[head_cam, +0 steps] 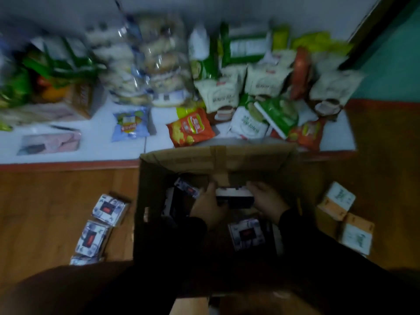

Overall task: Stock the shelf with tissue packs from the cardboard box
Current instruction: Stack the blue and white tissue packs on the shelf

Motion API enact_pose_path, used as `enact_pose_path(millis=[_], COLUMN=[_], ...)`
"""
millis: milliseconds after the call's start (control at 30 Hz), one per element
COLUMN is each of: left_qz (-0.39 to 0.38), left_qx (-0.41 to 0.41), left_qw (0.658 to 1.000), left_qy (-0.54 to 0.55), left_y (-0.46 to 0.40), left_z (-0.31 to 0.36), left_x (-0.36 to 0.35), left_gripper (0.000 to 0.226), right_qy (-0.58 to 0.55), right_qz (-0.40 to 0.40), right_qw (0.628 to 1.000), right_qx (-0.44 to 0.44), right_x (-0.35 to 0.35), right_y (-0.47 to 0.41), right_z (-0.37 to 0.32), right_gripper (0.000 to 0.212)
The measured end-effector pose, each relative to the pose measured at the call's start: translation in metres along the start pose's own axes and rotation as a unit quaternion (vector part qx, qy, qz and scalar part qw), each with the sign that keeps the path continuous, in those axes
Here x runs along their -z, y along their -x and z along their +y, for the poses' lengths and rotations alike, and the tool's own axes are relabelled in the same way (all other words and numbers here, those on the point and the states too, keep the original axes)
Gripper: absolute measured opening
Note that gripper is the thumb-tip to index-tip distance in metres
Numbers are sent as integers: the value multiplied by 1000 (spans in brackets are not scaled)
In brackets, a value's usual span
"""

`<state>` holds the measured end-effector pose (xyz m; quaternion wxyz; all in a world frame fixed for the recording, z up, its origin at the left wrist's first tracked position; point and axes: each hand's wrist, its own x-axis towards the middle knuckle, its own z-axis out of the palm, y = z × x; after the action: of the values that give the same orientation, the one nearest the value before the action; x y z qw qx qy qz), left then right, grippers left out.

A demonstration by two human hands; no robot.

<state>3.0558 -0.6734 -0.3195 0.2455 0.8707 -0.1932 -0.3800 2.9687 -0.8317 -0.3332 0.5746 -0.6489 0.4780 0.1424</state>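
An open cardboard box (pixel 150 178) stands on the wooden floor below the white shelf (pixel 95 146). Both my hands reach down inside it. My left hand (pixel 208 204) and my right hand (pixel 267 201) grip the two ends of a dark and white stack of tissue packs (pixel 234 196). More tissue packs (pixel 246 236) lie loose in the box, one (pixel 186 187) at the back left. The image is blurred.
Three tissue packs (pixel 109 209) lie in a row on the floor left of the box. Orange and white cartons (pixel 338 201) sit on its right. The shelf carries snack bags (pixel 191 127), cream pouches (pixel 223 94) and bread bags (pixel 141 64).
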Motion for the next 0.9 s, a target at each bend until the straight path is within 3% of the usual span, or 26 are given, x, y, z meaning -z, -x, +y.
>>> enact_pose_path(millis=[100, 200, 300, 500, 667, 800, 900], left_qz=[78, 140, 223, 367, 401, 446, 482], left_qx=[-85, -191, -288, -399, -420, -438, -434], left_qw=[991, 964, 919, 814, 755, 712, 694], left_qy=[-62, -124, -152, -208, -304, -320, -312], left_y=[47, 97, 140, 201, 225, 228, 220], left_z=[45, 83, 115, 172, 207, 232, 245], left_x=[48, 96, 141, 219, 273, 321, 360], left_gripper=[47, 48, 47, 40, 60, 55, 55], right_qy=[1, -72, -141, -231, -198, -155, 37], right_qz=[43, 81, 70, 48, 60, 79, 184], right_qw=[994, 979, 961, 912, 877, 848, 817], right_qx=[98, 171, 227, 336, 435, 501, 545], right_x=[25, 43, 62, 93, 107, 125, 149], right_y=[70, 132, 188, 281, 327, 338, 328], right_z=[-55, -96, -137, -224, -283, -324, -346], right_gripper=[39, 24, 20, 19, 9, 12, 23])
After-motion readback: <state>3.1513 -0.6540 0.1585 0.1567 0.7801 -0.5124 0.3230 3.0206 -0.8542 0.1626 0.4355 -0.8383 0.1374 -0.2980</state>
